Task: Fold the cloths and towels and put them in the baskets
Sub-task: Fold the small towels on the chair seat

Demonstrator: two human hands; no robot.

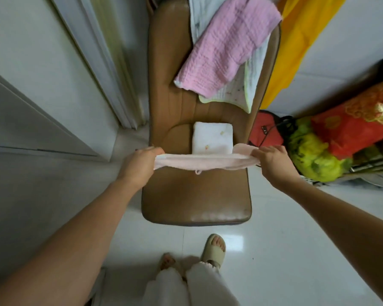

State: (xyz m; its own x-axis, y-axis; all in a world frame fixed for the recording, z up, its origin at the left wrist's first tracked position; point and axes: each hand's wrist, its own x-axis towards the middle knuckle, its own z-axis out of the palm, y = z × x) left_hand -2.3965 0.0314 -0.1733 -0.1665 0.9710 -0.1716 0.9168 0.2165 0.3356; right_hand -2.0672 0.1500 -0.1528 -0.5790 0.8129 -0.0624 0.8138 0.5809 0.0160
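A pale pink towel (pixel 205 162) is stretched flat and level above the seat of a brown chair (pixel 197 199). My left hand (pixel 139 165) grips its left end and my right hand (pixel 272 161) grips its right end. Behind the stretched towel a folded white towel (pixel 212 138) lies on the seat. A pink crinkled cloth (pixel 226 43) hangs over the chair's backrest, on top of a white cloth with a green edge (pixel 241 89). No basket is in view.
A yellow cloth (pixel 296 40) hangs right of the chair. Red and green bundles (pixel 332 140) and a red bag (pixel 265 129) crowd the floor at right. A door frame (pixel 111 69) and a wall stand to the left. My feet (pixel 215 246) are on the white tiled floor.
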